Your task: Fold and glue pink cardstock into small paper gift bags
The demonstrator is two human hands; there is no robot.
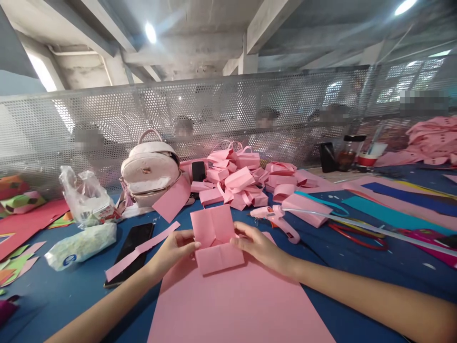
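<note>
A folded pink paper piece (219,259) with a raised back flap and a lower front flap is held between both hands. My left hand (176,250) pinches its left edge, thumb in front. On the right edge, my right hand (257,247) grips it with thumb and fingers. Beneath lies a large pink sheet (228,309) on the blue table. To the right of the hands rests a pink hot glue gun (280,223), a clear glue stick at its rear. A pile of folded pink paper pieces (239,180) sits just behind.
At the left are a black phone (134,247) under a pink strip (123,267), a tissue pack (84,245), a plastic bag (89,202) and a pale backpack (150,169). Teal strips (389,214), red-handled scissors (357,237) and cups (348,152) are at the right. A perforated metal screen (221,105) stands behind.
</note>
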